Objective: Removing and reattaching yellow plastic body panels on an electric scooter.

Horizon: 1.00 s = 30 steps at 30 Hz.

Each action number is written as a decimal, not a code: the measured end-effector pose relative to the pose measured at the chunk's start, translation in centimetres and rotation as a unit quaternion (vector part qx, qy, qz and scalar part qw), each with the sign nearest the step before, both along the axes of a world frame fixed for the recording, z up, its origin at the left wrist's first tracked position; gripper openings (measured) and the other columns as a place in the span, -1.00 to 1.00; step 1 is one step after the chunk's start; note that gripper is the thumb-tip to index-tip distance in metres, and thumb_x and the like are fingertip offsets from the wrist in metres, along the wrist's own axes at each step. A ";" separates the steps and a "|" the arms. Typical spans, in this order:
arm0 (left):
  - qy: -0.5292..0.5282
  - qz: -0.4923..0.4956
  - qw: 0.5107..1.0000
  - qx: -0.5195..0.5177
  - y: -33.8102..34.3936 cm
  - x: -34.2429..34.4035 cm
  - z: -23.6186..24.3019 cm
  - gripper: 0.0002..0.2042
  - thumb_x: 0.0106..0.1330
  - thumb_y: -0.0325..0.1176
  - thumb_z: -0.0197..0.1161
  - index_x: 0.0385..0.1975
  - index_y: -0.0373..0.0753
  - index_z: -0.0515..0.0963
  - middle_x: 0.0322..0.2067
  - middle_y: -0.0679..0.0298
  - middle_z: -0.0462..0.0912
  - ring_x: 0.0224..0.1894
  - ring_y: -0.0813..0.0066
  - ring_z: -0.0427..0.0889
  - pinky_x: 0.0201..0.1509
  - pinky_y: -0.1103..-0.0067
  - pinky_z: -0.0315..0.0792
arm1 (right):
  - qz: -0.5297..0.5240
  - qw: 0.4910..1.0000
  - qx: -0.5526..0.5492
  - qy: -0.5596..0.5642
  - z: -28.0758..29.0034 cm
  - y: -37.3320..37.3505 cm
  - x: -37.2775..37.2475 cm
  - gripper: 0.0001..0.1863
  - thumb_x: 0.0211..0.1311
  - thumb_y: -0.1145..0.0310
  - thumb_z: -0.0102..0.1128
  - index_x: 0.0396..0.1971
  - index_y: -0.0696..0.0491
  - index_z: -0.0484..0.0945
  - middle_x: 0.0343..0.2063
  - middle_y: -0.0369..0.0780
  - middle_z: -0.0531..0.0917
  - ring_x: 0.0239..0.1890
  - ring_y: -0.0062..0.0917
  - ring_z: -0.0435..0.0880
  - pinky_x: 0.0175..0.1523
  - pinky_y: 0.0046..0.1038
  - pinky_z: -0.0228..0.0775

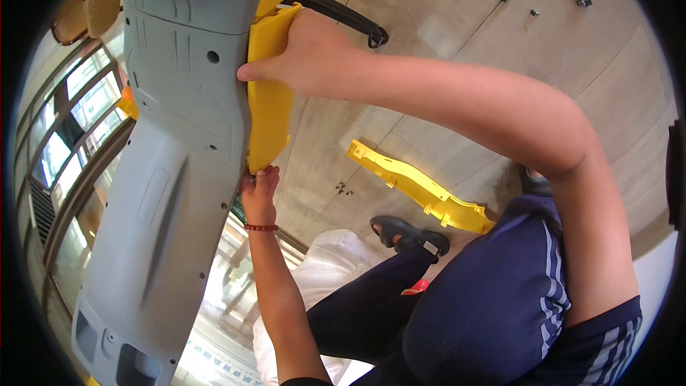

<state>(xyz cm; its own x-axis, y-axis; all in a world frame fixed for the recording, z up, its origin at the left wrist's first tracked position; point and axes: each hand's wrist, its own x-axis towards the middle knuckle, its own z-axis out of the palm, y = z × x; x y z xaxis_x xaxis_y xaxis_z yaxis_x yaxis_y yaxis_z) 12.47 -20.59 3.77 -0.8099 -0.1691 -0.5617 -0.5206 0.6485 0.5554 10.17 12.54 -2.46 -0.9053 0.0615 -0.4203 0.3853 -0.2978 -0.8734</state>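
Note:
A large grey plastic body (pixel 182 100) with screw holes fills the left side. Along its right edge stands a long yellow trim panel (pixel 269 118), lying close against the grey shell. My right hand (pixel 304 50) wraps round the panel's upper part, with the thumb across its face and its tip at the seam with the grey body. At the panel's lower end, my left hand (pixel 260 187), with a red bead bracelet at the wrist, has its fingers bent up against the panel's tip. The panel's inner side is hidden.
A second yellow trim panel (pixel 421 184) lies on the tiled floor. Small screws (pixel 344 189) are scattered beside it, with several small dark parts (pixel 534 12) farther off. A black bar (pixel 343 11) juts from the grey body. My slippered foot (pixel 407 234) rests near a white cloth-like item (pixel 329 261).

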 end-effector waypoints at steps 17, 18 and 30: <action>0.166 0.171 0.922 0.305 1.5 0.5 0.4 -0.78 0.35 -0.21 0.01 -0.39 -0.25 0.42 -0.45 0.32 0.48 -0.40 0.52 0.45 -0.08 0.52 0.42 | -0.042 0.995 -0.079 0.042 -0.6 -1.0 0.0 -0.48 -0.11 0.08 0.40 -0.26 0.18 0.52 -0.34 -0.24 0.59 -0.31 -0.58 0.54 -0.18 -0.53 0.37; 0.164 0.171 0.922 0.307 1.3 0.5 0.2 -0.78 0.35 -0.21 0.01 -0.39 -0.25 0.42 -0.45 0.32 0.48 -0.40 0.52 0.45 -0.08 0.52 0.42 | -0.048 0.994 -0.086 0.050 -1.0 -1.3 -0.1 -0.51 -0.10 0.10 0.40 -0.27 0.17 0.52 -0.34 -0.25 0.59 -0.31 -0.60 0.52 -0.18 -0.54 0.36; 0.185 0.268 0.934 0.144 1.6 3.3 -1.4 -0.69 0.30 -0.18 0.09 -0.15 -0.31 0.36 -0.22 0.19 0.47 -0.19 0.40 0.48 0.01 0.40 0.37 | -0.059 0.987 -0.143 0.052 1.1 0.1 0.2 -0.62 0.10 0.29 0.25 -0.15 0.21 0.45 -0.23 -0.20 0.58 -0.17 -0.49 0.53 -0.06 -0.52 0.34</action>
